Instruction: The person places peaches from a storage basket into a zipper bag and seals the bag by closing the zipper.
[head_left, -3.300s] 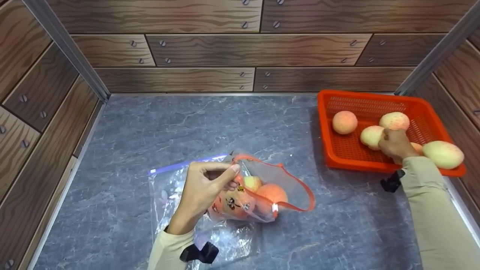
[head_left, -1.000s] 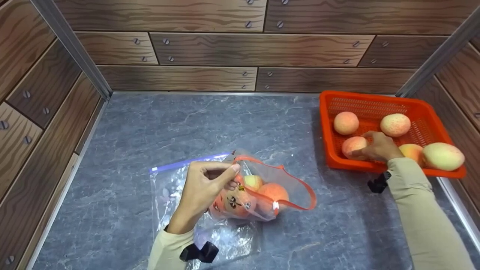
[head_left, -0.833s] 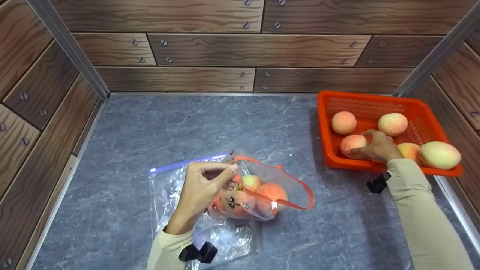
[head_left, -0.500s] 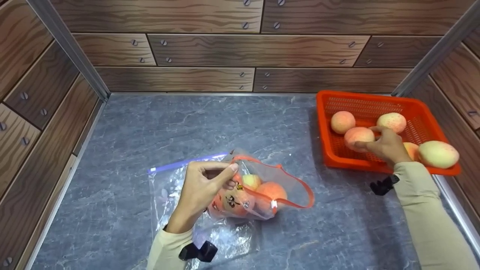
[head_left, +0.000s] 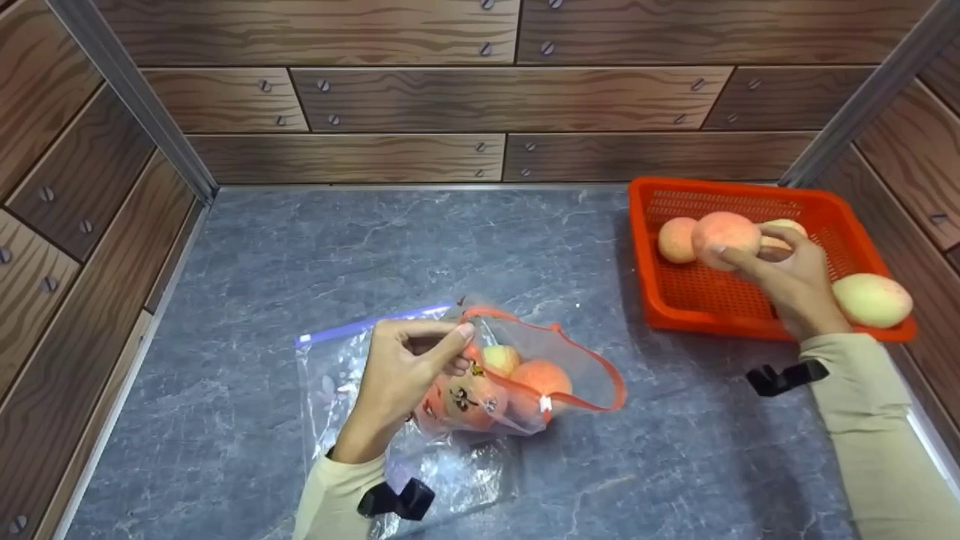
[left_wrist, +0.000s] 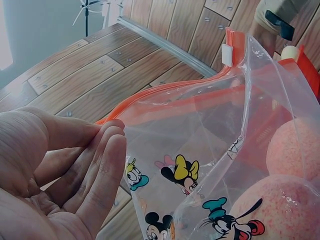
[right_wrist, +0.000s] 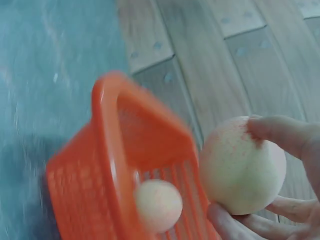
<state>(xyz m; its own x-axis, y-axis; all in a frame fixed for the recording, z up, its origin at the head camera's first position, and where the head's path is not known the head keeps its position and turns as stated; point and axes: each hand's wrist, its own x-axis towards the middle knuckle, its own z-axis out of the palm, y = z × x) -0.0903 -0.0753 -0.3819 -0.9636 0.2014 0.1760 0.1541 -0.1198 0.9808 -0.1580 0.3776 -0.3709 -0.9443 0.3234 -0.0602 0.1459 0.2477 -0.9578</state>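
Observation:
My left hand [head_left: 409, 371] pinches the orange zip edge of a clear cartoon-printed zip bag [head_left: 592, 375] between thumb and fingers, keeping its mouth apart. Several peaches [head_left: 541, 381] lie inside that bag. In the left wrist view the white slider [left_wrist: 227, 55] sits at one end of the zip. My right hand [head_left: 799, 277] grips a pinkish peach [head_left: 726, 236] and holds it up over the orange plastic basket [head_left: 667, 315]. Thumb and fingers sit on opposite sides of this peach in the right wrist view. More peaches [head_left: 872, 300] are in the basket, some partly hidden behind the hand.
A flat clear bag with a purple zip [head_left: 360, 326] lies on the grey marbled table [head_left: 420, 247], partly under the cartoon bag and left arm. Wood-patterned walls [head_left: 397, 157] enclose the back and both sides, with the basket near the right wall.
The right hand moved left within the basket, took hold of the pinkish peach and raised it upward from the basket floor. The left hand and the cartoon bag stayed nearly still.

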